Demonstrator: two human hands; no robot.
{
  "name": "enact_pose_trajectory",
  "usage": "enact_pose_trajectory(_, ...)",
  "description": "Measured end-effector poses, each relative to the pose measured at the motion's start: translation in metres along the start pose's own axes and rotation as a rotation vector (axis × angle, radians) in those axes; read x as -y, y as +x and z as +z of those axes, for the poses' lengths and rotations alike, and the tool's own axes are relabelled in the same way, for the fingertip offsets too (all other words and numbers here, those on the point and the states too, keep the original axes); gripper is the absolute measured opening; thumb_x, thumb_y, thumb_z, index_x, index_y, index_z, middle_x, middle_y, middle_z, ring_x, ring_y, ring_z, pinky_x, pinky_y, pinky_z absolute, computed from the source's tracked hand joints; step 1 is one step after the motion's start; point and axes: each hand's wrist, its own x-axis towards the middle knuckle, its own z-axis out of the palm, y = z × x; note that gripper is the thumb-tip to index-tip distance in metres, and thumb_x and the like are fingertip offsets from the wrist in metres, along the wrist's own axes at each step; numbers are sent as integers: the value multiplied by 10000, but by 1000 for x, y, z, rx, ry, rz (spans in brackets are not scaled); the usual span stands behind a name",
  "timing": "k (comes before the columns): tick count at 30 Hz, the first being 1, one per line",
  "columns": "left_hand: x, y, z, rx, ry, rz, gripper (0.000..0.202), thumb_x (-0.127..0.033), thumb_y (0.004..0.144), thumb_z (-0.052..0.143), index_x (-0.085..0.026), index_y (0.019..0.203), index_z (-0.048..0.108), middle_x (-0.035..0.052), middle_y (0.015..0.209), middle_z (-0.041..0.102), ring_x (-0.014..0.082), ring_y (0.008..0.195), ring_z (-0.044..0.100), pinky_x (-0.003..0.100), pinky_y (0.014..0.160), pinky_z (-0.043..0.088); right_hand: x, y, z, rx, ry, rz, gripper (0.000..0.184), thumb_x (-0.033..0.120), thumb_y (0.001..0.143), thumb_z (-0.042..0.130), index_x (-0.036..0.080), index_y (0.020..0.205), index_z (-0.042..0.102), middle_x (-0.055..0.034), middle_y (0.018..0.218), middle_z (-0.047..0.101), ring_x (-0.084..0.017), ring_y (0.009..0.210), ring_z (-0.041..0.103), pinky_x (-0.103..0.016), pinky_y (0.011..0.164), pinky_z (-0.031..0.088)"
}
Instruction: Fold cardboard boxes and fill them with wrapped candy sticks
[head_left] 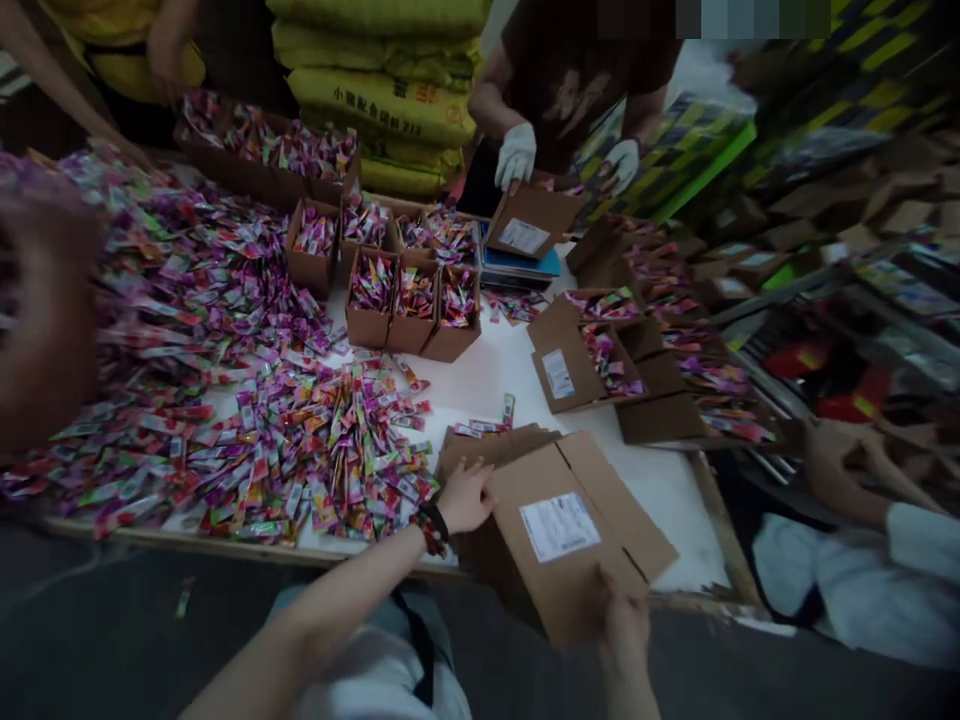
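White tabletop [487,385] heaped with pink-and-purple stick packets [225,385] across the left of the frame, labelled cardboard box [562,575] at lower centre-right, right hand [626,622] grasping its lower right edge, left hand [465,497] at its left edge, grip unclear, packet-filled cartons [409,338] near centre.

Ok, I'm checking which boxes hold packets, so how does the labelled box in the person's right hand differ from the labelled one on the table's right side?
The right hand grips the held box; no hand touches the table box.
The held box tilts over the table's near edge; the table box rests on top.
Packets show inside the table box; none show in the held box.
Both are brown cardboard.
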Motion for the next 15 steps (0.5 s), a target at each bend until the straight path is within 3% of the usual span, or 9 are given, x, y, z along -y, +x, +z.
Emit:
enact_pose_trajectory(3,13,-43,-36,-47,-61,-27,487,-188,778,623,-110,1258,606,194,1378,544,294,1326,472,478,1179,296,36,-37,-11,48,144,-174,495,440,557,807,219,964,633,-72,991,715,-284,974,668,-500,870,556)
enact_pose_trajectory(5,25,-84,-68,-134,-181,-73,399,-238,780,654,-135,1165,648,166,1318,599,284,1252,535,480,1120,373,56,-70,-12,210,204,-220,517,402,595,814,206,1042,644,-72,1048,713,-245,983,666,-444,895,551)
enact_pose_trajectory(7,35,-131,-101,-257,-360,-141,371,-329,798,661,-167,1132,650,130,1228,652,258,1146,597,440,1032,456,62,-109,-2,454,162,-174,465,396,588,825,191,978,677,-77,973,731,-227,904,681,-387,831,567)
enact_pose_trajectory(11,57,-211,-151,-645,-552,-244,495,-447,790,669,-177,1197,583,97,1149,666,219,1034,628,362,933,506,36,-189,52,942,-24,-75,405,427,520,835,162,794,699,-99,837,744,-245,781,678,-385,742,559)
enact_pose_trajectory(13,73,-235,-161,-822,-543,-295,546,-463,744,706,-159,1178,573,103,1145,655,226,1047,613,371,965,482,18,-223,81,1021,-53,-86,414,454,514,818,156,770,689,-101,812,740,-248,765,668,-390,739,546)
enact_pose_trajectory(15,90,-246,-162,-913,-519,-355,563,-497,739,695,-156,1169,571,111,1172,635,230,1078,594,382,997,457,8,-249,101,1007,-12,-97,420,476,552,792,155,796,675,-91,814,734,-234,764,659,-377,747,534)
